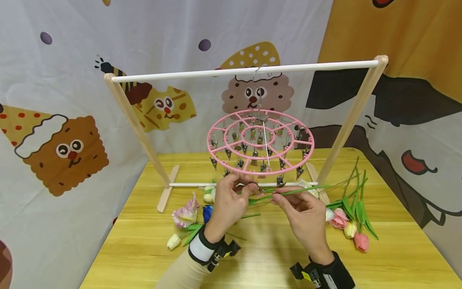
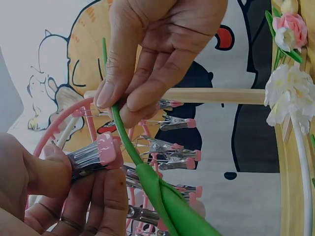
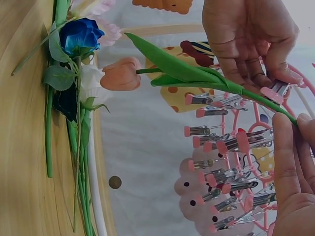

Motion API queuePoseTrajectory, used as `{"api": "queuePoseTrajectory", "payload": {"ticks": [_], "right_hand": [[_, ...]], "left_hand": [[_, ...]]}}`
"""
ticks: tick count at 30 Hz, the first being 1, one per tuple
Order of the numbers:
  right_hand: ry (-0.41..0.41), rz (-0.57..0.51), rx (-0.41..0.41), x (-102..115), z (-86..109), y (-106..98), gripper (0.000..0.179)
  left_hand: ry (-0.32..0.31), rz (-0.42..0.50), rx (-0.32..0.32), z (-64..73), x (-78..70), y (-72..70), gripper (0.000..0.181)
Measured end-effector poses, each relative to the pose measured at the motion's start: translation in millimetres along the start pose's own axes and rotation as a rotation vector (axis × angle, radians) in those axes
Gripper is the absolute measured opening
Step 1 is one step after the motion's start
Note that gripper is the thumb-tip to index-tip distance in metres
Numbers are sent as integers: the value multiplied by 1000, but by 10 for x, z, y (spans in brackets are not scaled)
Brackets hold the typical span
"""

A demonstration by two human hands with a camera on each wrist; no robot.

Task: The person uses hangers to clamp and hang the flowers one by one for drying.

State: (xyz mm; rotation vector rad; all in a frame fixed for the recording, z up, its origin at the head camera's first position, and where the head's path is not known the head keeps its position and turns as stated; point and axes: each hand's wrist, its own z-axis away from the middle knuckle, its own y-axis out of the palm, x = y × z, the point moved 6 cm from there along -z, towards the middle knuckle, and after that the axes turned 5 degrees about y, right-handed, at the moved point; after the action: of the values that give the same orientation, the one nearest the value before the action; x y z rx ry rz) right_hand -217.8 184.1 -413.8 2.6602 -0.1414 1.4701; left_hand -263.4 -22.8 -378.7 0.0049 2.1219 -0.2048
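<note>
My left hand (image 1: 231,202) pinches a metal clip with pink tips (image 2: 101,152) between thumb and fingers. This clip belongs to the round pink hanger (image 1: 260,173), whose rings carry many similar clips. Close beside it, my right hand (image 1: 306,216) pinches the green stem of an artificial tulip (image 3: 120,73) between thumb and fingertips. In the right wrist view the peach bloom points away from that hand, with green leaves along the stem. The stem (image 2: 122,128) passes right by the pink clip tips, overlapping them in the right wrist view.
The hanger hooks over the white top bar (image 1: 180,74) of a wooden stand (image 1: 353,116) on the table (image 1: 144,257). Pink and yellow tulips (image 1: 361,242) lie at right. A blue rose (image 3: 81,37), a pale purple flower (image 1: 185,212) and a white tulip (image 1: 174,241) lie at left.
</note>
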Motion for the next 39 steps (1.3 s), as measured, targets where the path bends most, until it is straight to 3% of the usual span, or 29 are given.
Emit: {"api": "queuePoseTrajectory", "payload": {"ticks": [6,17,39], "right_hand": [[-3,-19,-1,-8,-5,3,24],[13,64,-54,7,-18,11,22],[-20,41,-72,3,-9,12,21]], "left_hand": [[-12,46,2,-3,-1,14,6],[-46,84,-2,-3,4,59,5],[-76,91,13,11,40,88,10]]}}
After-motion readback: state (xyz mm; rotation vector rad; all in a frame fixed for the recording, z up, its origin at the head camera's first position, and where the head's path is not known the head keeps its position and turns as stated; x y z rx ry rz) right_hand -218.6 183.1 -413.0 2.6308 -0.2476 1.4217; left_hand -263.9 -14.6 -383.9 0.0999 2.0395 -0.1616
